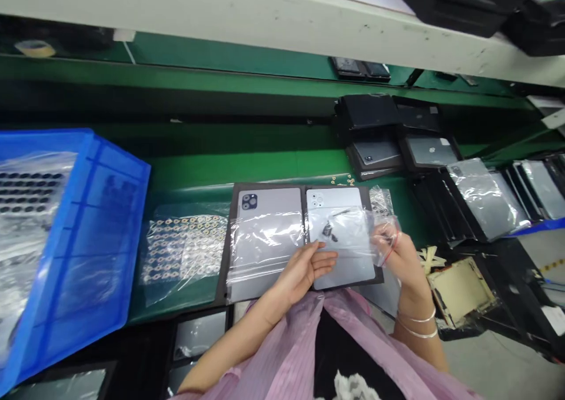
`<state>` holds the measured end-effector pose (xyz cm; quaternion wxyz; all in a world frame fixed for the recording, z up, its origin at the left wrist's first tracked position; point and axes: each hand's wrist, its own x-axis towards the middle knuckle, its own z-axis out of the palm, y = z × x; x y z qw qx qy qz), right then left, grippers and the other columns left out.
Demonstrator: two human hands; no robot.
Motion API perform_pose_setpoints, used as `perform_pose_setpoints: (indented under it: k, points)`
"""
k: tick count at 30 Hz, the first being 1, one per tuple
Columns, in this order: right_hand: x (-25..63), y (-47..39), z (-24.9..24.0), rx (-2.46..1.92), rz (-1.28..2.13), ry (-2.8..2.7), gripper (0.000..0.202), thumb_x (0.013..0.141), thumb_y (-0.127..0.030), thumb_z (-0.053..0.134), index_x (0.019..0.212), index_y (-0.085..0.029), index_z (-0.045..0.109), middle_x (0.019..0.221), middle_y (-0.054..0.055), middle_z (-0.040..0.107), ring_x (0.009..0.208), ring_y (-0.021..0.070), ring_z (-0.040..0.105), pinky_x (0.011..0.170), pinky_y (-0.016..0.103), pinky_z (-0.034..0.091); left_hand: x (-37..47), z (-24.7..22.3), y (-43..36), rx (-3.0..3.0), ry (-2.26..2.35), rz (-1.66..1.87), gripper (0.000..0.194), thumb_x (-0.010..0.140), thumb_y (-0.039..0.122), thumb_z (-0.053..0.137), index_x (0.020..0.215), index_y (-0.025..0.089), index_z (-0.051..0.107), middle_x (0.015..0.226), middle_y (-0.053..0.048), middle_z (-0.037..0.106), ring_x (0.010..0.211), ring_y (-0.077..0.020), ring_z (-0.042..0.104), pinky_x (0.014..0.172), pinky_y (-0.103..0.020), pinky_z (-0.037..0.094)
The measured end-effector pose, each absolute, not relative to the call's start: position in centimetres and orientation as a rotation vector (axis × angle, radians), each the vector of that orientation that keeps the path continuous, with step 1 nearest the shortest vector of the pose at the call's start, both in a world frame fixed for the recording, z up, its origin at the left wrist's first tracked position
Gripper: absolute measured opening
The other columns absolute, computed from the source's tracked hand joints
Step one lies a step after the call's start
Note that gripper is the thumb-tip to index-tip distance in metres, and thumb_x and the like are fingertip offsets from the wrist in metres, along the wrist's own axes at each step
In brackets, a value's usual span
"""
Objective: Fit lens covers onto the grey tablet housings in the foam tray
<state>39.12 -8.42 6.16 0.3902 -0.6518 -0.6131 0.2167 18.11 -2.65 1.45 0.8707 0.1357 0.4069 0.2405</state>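
In front of me on the bench a dark tray holds two tablet back covers side by side. The left cover is grey with a dark camera patch; the right cover is silver with a pale one. Clear plastic lies across both. Small black parts show in or under the clear plastic bag over the right cover. My left hand rests with fingers stretched out at that bag's lower left side. With bent fingers, my right hand pinches the bag's right end.
To the left stands a blue bin with bagged parts. A clear sheet of small ring-shaped parts lies between it and the tray. Black trays of covers are stacked at back right, with more bagged covers farther right. A shelf overhangs the bench.
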Motion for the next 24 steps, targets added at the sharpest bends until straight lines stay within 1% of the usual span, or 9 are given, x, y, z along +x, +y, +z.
perform_pose_setpoints:
  k: [3, 6, 8, 11, 13, 16, 19, 21, 24]
  points:
    - [45.0, -9.3, 6.4, -1.832, 0.351, -1.472, 0.023, 0.088, -0.037, 0.047, 0.075, -0.019, 0.053, 0.069, 0.001, 0.056, 0.063, 0.0146, 0.053, 0.061, 0.025, 0.041, 17.6, 1.0, -2.9, 0.341, 0.791, 0.464, 0.015, 0.081, 0.025, 0.064, 0.087, 0.012, 0.06, 0.077, -0.01, 0.073, 0.062, -0.0132, 0.067, 0.062, -0.022, 0.052]
    - [51.2, -9.0, 4.9, -2.039, 0.266, -1.454, 0.024, 0.086, -0.04, 0.045, 0.078, -0.019, 0.053, 0.072, 0.004, 0.059, 0.066, 0.0175, 0.054, 0.063, 0.028, 0.041, 17.4, 0.7, -2.9, 0.363, 0.783, 0.448, 0.014, 0.075, 0.022, 0.07, 0.08, 0.013, 0.06, 0.075, -0.009, 0.072, 0.061, -0.0126, 0.065, 0.062, -0.022, 0.051]
    - [54.3, -7.8, 3.2, -2.109, 0.315, -1.533, 0.021, 0.081, -0.037, 0.046, 0.072, -0.019, 0.052, 0.071, 0.006, 0.06, 0.066, 0.0192, 0.055, 0.064, 0.03, 0.041, 17.5, 0.6, -2.9, 0.372, 0.799, 0.449, 0.015, 0.073, 0.022, 0.071, 0.079, 0.013, 0.06, 0.077, -0.009, 0.072, 0.062, -0.0127, 0.065, 0.063, -0.022, 0.05]
    - [56.7, -5.2, 0.8, -2.095, 0.439, -1.634, 0.017, 0.074, -0.032, 0.051, 0.062, -0.02, 0.049, 0.06, 0.003, 0.056, 0.058, 0.0176, 0.052, 0.061, 0.029, 0.039, 18.0, 0.7, -2.9, 0.399, 0.827, 0.437, 0.017, 0.071, 0.022, 0.071, 0.079, 0.013, 0.06, 0.077, -0.009, 0.072, 0.062, -0.0127, 0.065, 0.063, -0.023, 0.05]
    - [57.1, -3.6, -0.3, -2.067, 0.458, -1.662, 0.017, 0.075, -0.031, 0.051, 0.062, -0.021, 0.048, 0.058, 0.002, 0.054, 0.058, 0.0169, 0.051, 0.062, 0.029, 0.04, 18.4, 1.0, -2.9, 0.418, 0.844, 0.43, 0.017, 0.07, 0.023, 0.072, 0.078, 0.014, 0.06, 0.076, -0.008, 0.072, 0.062, -0.0125, 0.064, 0.063, -0.022, 0.049]
    - [56.9, -1.5, -1.0, -2.008, 0.389, -1.634, 0.016, 0.081, -0.031, 0.045, 0.072, -0.019, 0.051, 0.079, 0.007, 0.061, 0.076, 0.0195, 0.057, 0.075, 0.032, 0.043, 19.0, 1.2, -2.9, 0.426, 0.862, 0.434, 0.016, 0.07, 0.023, 0.071, 0.076, 0.014, 0.06, 0.075, -0.007, 0.072, 0.061, -0.0121, 0.064, 0.063, -0.022, 0.048]
    - [56.2, -0.3, -1.4, -1.954, 0.33, -1.603, 0.015, 0.084, -0.03, 0.044, 0.079, -0.019, 0.052, 0.097, 0.01, 0.06, 0.095, 0.0209, 0.056, 0.084, 0.033, 0.042, 19.4, 1.2, -3.0, 0.433, 0.874, 0.441, 0.015, 0.071, 0.023, 0.07, 0.078, 0.014, 0.06, 0.076, -0.007, 0.072, 0.064, -0.0125, 0.064, 0.065, -0.023, 0.048]
    - [55.6, 0.0, -1.5, -1.946, 0.311, -1.587, 0.014, 0.084, -0.03, 0.046, 0.078, -0.019, 0.053, 0.099, 0.01, 0.06, 0.094, 0.0215, 0.056, 0.081, 0.034, 0.043, 19.5, 1.1, -3.1, 0.442, 0.883, 0.449, 0.014, 0.072, 0.023, 0.069, 0.079, 0.015, 0.06, 0.076, -0.007, 0.072, 0.064, -0.0126, 0.063, 0.065, -0.023, 0.047]
    - [54.7, 0.0, -1.4, -1.943, 0.297, -1.548, 0.013, 0.083, -0.032, 0.05, 0.077, -0.021, 0.054, 0.095, 0.008, 0.059, 0.084, 0.0213, 0.055, 0.073, 0.033, 0.042, 19.6, 1.0, -3.2, 0.451, 0.893, 0.465, 0.012, 0.072, 0.022, 0.068, 0.078, 0.015, 0.06, 0.074, -0.007, 0.071, 0.063, -0.0123, 0.062, 0.064, -0.023, 0.046]
